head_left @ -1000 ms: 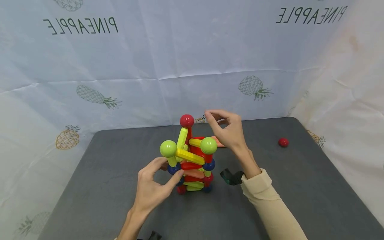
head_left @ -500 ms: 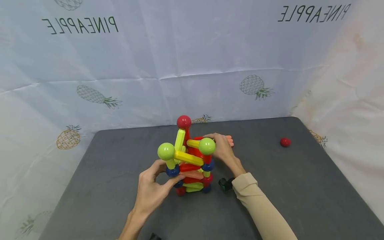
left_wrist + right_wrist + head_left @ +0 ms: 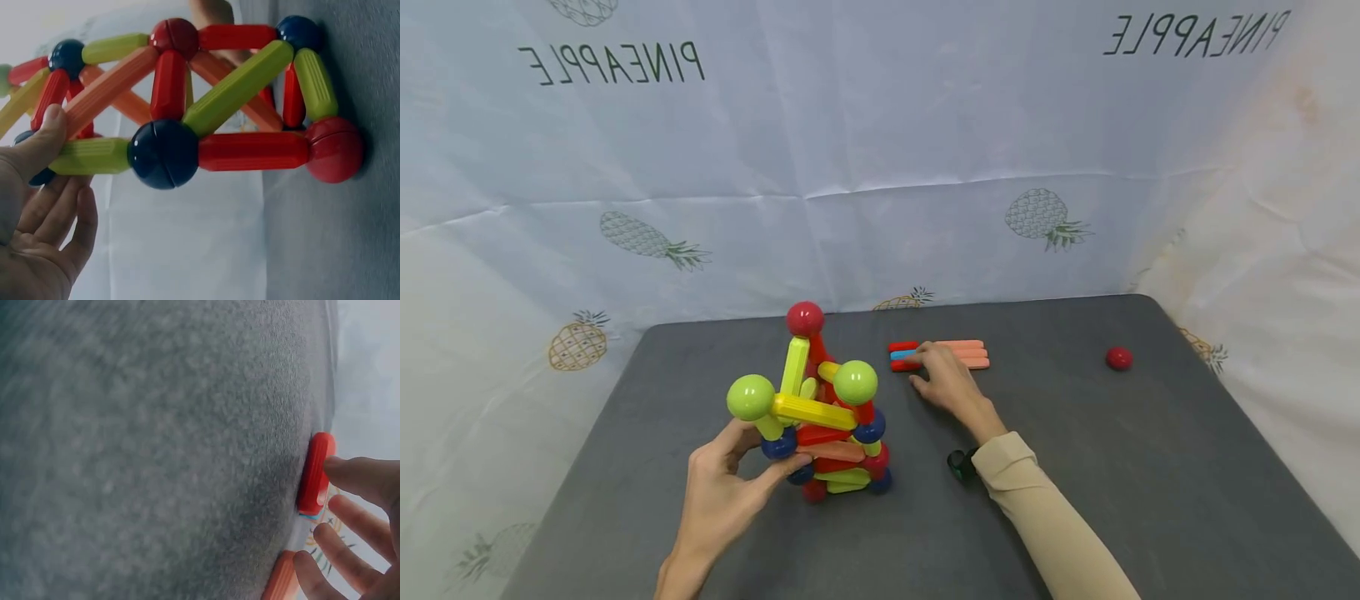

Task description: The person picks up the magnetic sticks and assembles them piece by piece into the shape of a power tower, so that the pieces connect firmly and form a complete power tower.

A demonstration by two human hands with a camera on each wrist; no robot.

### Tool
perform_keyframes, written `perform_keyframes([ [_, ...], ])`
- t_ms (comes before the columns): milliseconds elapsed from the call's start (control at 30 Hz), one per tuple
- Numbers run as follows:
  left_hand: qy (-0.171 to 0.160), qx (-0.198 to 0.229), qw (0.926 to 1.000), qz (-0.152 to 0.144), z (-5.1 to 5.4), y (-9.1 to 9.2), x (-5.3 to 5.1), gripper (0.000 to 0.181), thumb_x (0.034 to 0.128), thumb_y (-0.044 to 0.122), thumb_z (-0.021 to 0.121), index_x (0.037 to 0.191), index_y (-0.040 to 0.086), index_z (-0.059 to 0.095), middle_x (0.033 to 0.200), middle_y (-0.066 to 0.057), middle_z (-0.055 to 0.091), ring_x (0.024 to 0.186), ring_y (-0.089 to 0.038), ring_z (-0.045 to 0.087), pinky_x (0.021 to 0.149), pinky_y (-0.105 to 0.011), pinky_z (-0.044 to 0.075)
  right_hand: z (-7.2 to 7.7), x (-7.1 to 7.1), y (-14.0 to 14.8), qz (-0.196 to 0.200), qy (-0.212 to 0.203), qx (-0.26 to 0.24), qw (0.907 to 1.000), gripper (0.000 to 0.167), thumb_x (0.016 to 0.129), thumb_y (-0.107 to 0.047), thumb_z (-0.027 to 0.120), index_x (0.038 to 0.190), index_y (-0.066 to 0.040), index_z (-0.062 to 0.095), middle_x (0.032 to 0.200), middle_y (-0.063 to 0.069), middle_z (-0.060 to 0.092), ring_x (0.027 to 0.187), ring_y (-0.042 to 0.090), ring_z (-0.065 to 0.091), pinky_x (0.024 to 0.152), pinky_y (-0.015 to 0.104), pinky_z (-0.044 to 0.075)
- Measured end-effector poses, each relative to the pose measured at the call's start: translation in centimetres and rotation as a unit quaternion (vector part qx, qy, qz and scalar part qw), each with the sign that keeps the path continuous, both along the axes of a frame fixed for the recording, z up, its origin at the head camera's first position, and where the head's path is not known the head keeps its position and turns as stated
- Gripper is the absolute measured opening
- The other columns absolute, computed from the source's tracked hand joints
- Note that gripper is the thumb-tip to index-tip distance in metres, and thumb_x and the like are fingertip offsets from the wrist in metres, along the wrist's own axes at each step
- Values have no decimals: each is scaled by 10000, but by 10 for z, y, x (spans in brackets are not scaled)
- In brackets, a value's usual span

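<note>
My left hand (image 3: 722, 492) grips a tower of magnetic building sticks and balls (image 3: 812, 411) by its near left side, thumb and fingers around a green stick (image 3: 94, 156) between blue balls. The tower stands tilted slightly, topped by two light green balls and a red ball (image 3: 805, 319). In the left wrist view, its lowest red ball (image 3: 335, 150) is close to the tabletop. My right hand (image 3: 951, 383) is over several loose sticks: red, blue and orange (image 3: 976, 353). In the right wrist view, its thumb is at a red stick (image 3: 315, 475), its fingers spread.
A loose red ball (image 3: 1119, 358) lies at the right of the dark table (image 3: 1075, 467). A black strap piece (image 3: 961, 465) is at the right wrist. Behind the table hangs a pineapple-printed cloth (image 3: 850, 125).
The tower and left hand have shifted left, uncovering the loose sticks behind. My right hand came down from beside the tower's top to those sticks.
</note>
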State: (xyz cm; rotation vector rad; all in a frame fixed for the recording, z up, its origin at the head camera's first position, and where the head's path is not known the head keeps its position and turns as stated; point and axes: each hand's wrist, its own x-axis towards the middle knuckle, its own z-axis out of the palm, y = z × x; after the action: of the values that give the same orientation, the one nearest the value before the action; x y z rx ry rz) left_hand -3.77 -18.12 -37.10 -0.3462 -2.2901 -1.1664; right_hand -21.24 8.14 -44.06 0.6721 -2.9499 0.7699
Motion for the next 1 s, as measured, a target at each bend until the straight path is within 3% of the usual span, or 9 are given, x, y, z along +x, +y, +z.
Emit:
perform_keyframes([
  [133, -76, -20, 10000, 55, 0, -9, 4, 669, 588, -70, 938, 1198, 67, 698, 1013, -102, 776, 876, 56, 707, 837, -67, 525, 0, 2, -2, 48, -13, 205, 9998, 372, 933, -109, 743, 1294, -31, 697, 1272, 160, 662, 1115, 341, 625, 976, 465, 540],
  [233, -133, 16, 9999, 59, 0, -14, 7, 682, 585, -78, 937, 1206, 70, 696, 1022, -108, 771, 883, 60, 704, 841, -67, 525, -1, 3, -3, 32, -34, 212, 9998, 358, 925, -117, 756, 1270, -34, 713, 1202, 148, 668, 1012, 311, 613, 875, 422, 546],
  [333, -163, 12, 9999, 52, 0, -16, 8, 681, 590, -71, 939, 1208, 78, 694, 1014, -107, 772, 876, 54, 706, 839, -67, 525, -3, 2, -4, 56, 65, 50, 10000, 283, 910, -142, 777, 1177, -47, 765, 1071, 121, 680, 868, 250, 585, 747, 358, 517],
  [467, -141, -50, 9999, -7, 2, -18, 8, 718, 615, -39, 945, 1265, 82, 665, 1085, -68, 746, 916, 47, 680, 864, -69, 515, -7, 1, -6, 1, 156, -350, 9993, 156, 906, -151, 782, 1044, -83, 807, 992, 88, 731, 835, 222, 631, 728, 338, 533],
  [633, 295, 267, 9987, -303, 7, -21, 6, 755, 614, -138, 897, 1304, -2, 625, 1137, 2, 667, 954, -11, 617, 900, -92, 498, -8, 2, -6, -204, -349, -652, 9970, 271, 899, -85, 777, 1167, -49, 758, 978, 115, 725, 827, 232, 641, 746, 358, 540],
  [767, 779, 477, 9945, -522, 11, -20, 2, 663, 626, -181, 855, 1241, -43, 649, 1094, 21, 663, 931, -46, 614, 891, -106, 506, -6, 4, -3, -373, -755, -674, 9942, 296, 891, -73, 782, 1179, -14, 748, 1042, 137, 737, 890, 250, 658, 806, 389, 566],
  [900, 1164, 600, 9899, -552, 13, -19, -1, 517, 695, -123, 852, 1173, -75, 661, 1060, 51, 664, 901, -50, 620, 872, -107, 504, -4, 7, 0, -387, -768, -589, 9946, 234, 908, -97, 771, 1126, -12, 768, 1083, 152, 761, 901, 244, 689, 830, 398, 583],
  [1000, 1460, 791, 9847, -526, 15, -18, -3, 447, 786, -16, 846, 1158, -142, 635, 1117, 86, 683, 913, -38, 624, 884, -108, 499, 1, 8, 3, -333, -717, -445, 9959, 237, 923, -107, 756, 1142, -15, 759, 1036, 137, 753, 772, 190, 629, 713, 326, 536],
])
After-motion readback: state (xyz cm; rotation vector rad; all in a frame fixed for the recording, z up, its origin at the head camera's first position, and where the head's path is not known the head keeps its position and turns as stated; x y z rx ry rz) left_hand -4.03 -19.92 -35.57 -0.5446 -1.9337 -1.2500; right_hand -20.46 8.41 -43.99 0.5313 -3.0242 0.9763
